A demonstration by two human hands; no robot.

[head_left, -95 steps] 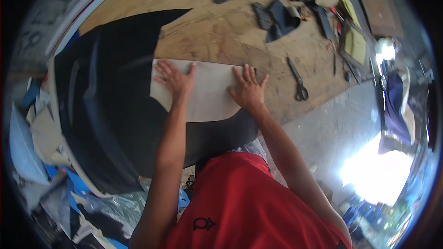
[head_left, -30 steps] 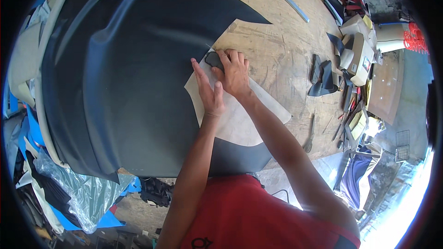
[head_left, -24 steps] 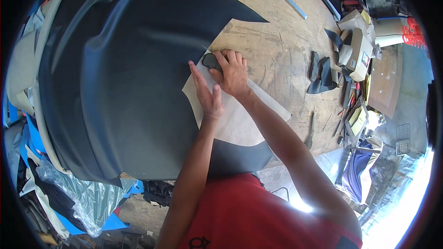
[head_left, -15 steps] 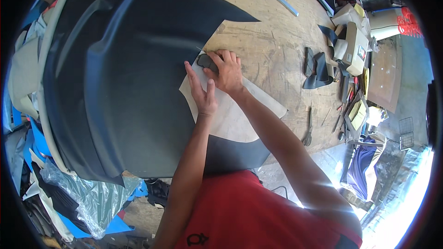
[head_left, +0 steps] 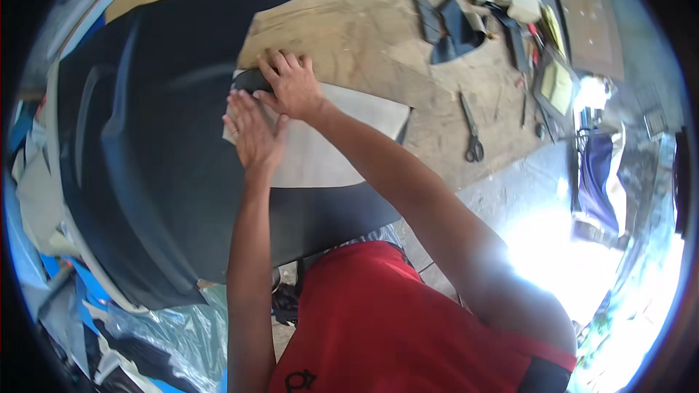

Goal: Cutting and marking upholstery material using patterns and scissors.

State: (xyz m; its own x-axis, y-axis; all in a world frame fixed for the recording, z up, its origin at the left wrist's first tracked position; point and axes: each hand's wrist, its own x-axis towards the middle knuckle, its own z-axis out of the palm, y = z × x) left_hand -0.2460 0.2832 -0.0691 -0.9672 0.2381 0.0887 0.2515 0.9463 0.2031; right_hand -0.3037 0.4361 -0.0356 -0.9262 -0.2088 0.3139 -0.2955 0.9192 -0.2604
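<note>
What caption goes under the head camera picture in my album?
Left hand flat on a pale piece over black sheeting, right hand holding a dark pad, scissors nearby.

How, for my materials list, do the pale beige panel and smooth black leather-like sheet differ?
The pale beige panel is smaller; the smooth black leather-like sheet extends well beyond it. The panel looks flat; the sheet ripples at left. The panel is on top; the sheet beneath. Both lie over the brown wooden table.

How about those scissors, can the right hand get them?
Probably yes: the scissors lie in the open on the wooden table, nothing on top. But the right hand is on a small dark piece and would likely have to leave that first.
</note>
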